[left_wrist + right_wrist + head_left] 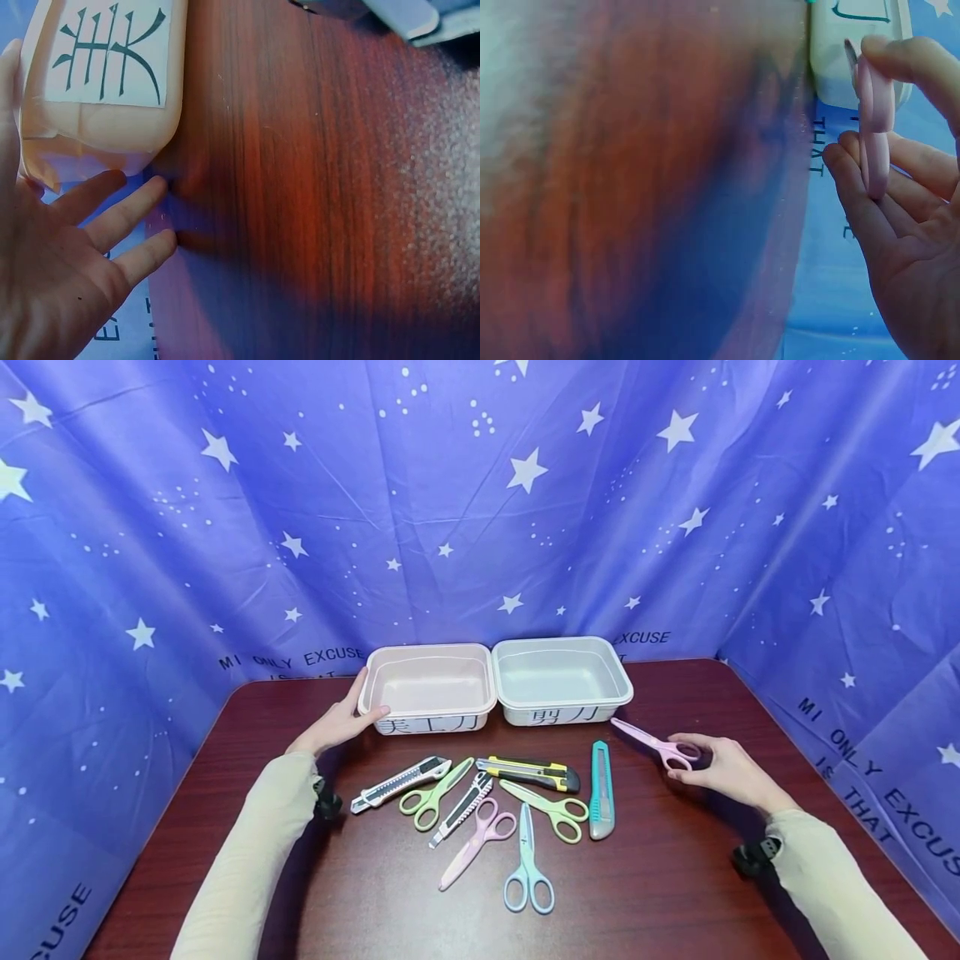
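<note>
My left hand point(337, 724) lies against the left end of a pale pink plastic box point(427, 650), its thumb at the front rim. In the left wrist view the other fingers point(124, 217) are straight and spread by the box's corner. My right hand point(723, 771) pinches pink scissors point(651, 741) by the handle loops between thumb and fingers. Their closed blades point left, with the tip by the front right corner of a pale grey-green box point(562, 700). The right wrist view shows the scissor handles point(877, 120) edge-on between thumb and fingertips.
Both boxes carry labels in black Chinese characters. In front lie green scissors point(429, 802), pink scissors point(487, 835), blue scissors point(527, 860), more green scissors point(555, 810), and utility knives: white point(401, 783), black-and-white point(463, 808), yellow-black point(528, 771), teal point(601, 789). A starry curtain point(450, 510) hangs behind.
</note>
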A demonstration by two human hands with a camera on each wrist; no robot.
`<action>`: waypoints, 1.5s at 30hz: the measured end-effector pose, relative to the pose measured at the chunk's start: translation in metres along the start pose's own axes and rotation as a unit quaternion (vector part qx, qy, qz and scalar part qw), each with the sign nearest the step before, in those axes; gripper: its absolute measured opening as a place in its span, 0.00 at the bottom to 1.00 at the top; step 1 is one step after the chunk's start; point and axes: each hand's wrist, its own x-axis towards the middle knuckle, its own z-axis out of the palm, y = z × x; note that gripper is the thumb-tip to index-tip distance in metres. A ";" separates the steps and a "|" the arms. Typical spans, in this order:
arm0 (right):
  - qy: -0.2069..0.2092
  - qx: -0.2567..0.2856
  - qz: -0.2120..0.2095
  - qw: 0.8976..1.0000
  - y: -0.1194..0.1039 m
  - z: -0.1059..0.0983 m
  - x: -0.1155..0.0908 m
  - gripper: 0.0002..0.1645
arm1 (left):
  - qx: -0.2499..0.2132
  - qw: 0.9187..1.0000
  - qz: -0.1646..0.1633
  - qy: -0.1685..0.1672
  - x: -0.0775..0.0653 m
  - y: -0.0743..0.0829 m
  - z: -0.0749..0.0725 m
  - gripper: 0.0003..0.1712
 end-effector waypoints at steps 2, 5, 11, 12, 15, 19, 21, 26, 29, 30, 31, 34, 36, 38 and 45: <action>0.001 0.003 0.000 1.000 -0.001 -0.001 0.002 0.32 | 0.001 1.000 0.000 0.000 0.000 0.000 0.000 0.54; 0.002 0.013 0.003 1.000 -0.002 -0.003 0.005 0.32 | -0.003 1.000 -0.005 -0.002 -0.001 0.001 0.000 0.54; 0.001 0.031 0.008 0.999 -0.004 -0.005 0.009 0.33 | -0.013 1.000 -0.009 -0.005 0.000 -0.001 0.001 0.55; 0.002 0.031 0.005 1.000 -0.005 -0.006 0.009 0.33 | -0.013 1.000 -0.009 -0.005 0.000 -0.001 0.001 0.55; 0.002 0.034 -0.001 0.999 -0.009 -0.006 0.012 0.33 | -0.012 1.000 -0.010 -0.001 0.000 -0.001 0.001 0.55; -0.004 0.045 -0.009 0.999 -0.015 -0.007 0.015 0.33 | -0.012 1.000 -0.009 -0.001 0.000 0.000 0.000 0.54; -0.006 0.051 -0.014 0.999 -0.018 -0.008 0.017 0.33 | -0.012 1.000 -0.010 -0.001 0.000 0.000 0.000 0.53; -0.029 0.088 -0.024 0.995 -0.028 -0.010 0.020 0.32 | -0.006 1.000 -0.012 -0.003 0.001 -0.001 0.001 0.54; -0.041 0.103 -0.030 0.993 -0.034 -0.011 0.021 0.33 | -0.005 1.000 -0.013 -0.005 0.001 0.000 0.002 0.54; -0.043 0.106 -0.032 0.993 -0.036 -0.011 0.022 0.33 | -0.007 1.000 -0.013 -0.005 0.001 0.001 0.001 0.54; -0.043 0.106 -0.034 0.993 -0.038 -0.011 0.023 0.33 | -0.008 1.000 -0.013 -0.006 0.001 0.001 0.001 0.54; -0.046 0.123 -0.039 0.991 -0.044 -0.011 0.027 0.33 | -0.009 1.000 -0.014 -0.007 0.002 0.001 0.000 0.53; -0.044 0.134 -0.045 0.989 -0.047 -0.010 0.032 0.33 | -0.007 1.000 -0.014 -0.008 0.002 0.001 0.000 0.53; -0.041 0.141 -0.049 0.988 -0.049 -0.008 0.039 0.33 | -0.005 1.000 -0.015 -0.008 0.002 0.001 -0.001 0.53; -0.029 0.111 -0.050 0.992 -0.056 -0.004 0.068 0.33 | -0.021 1.000 -0.005 -0.006 0.002 -0.002 0.000 0.53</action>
